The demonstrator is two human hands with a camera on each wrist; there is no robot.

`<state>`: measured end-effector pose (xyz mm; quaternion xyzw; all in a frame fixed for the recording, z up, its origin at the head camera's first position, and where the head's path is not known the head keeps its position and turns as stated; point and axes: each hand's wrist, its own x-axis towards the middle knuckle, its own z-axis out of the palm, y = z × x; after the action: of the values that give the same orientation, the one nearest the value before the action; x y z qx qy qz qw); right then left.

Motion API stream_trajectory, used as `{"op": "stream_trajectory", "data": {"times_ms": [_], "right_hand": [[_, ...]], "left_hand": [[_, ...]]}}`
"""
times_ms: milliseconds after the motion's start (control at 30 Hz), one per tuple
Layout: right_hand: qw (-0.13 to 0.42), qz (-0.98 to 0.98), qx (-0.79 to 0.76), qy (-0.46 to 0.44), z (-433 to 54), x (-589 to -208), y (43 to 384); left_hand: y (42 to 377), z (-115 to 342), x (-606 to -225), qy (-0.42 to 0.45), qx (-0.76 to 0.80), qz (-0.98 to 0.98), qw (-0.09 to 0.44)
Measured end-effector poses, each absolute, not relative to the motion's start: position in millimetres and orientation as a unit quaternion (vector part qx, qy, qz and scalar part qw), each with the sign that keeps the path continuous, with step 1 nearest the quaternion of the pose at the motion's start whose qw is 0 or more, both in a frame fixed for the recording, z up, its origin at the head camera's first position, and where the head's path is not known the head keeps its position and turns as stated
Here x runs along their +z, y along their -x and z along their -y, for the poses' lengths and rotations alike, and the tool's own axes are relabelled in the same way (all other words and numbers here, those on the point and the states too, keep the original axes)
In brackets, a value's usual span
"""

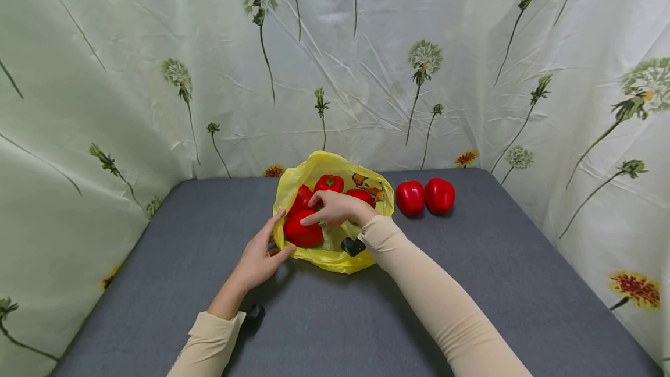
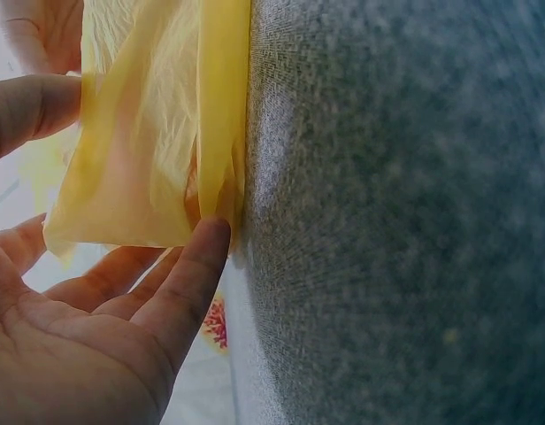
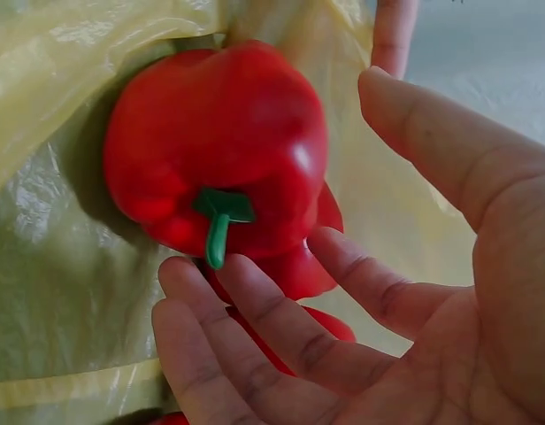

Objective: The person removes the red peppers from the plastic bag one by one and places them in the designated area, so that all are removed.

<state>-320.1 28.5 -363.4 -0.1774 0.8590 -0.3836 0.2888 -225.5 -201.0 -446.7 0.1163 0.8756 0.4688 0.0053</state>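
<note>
Head view first: a crinkly yellow bag (image 1: 335, 262) sits mouth up toward the far side of a grey table (image 1: 523, 295), with four red peppers inside, the easiest to see being the near-left pepper (image 1: 303, 231). There's an orange-and-dark print (image 1: 375, 191) on the bag's right side, too small for me to make out. Two more peppers, the left loose pepper (image 1: 410, 198) and the right loose pepper (image 1: 440, 195), lie side by side just right of the bag; only this view has those, plus the dandelion curtain (image 1: 340, 115) in full. The left hand (image 1: 260, 258) is at the bag's left edge, the right hand (image 1: 339, 208) reaches in above the peppers. Left wrist view gives the bag's outside: left thumb spread well away from fairly straight fingers, touching the plastic, not clenched on it. Right wrist view shows a pepper's green stem (image 3: 221, 221) properly; the right fingers are loosely spread beside it, gripping nothing.
</note>
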Motion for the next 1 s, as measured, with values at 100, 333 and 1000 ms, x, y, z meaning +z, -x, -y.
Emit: {"op": "stream_trajectory", "data": {"times_ms": [100, 333, 1000], "right_hand": [[0.283, -0.863, -0.378, 0.179, -27.4, -364.9, 318.8], [0.275, -0.869, -0.371, 0.180, -26.6, -368.1, 318.5], [0.275, -0.865, -0.383, 0.173, -32.4, -374.3, 320.5]], "left_hand": [[225.7, 200.9, -446.3, -0.117, 0.468, -0.876, 0.005], [225.5, 201.5, -446.0, -0.117, 0.463, -0.879, 0.002], [225.7, 200.8, -447.2, -0.118, 0.461, -0.879, 0.002]]}}
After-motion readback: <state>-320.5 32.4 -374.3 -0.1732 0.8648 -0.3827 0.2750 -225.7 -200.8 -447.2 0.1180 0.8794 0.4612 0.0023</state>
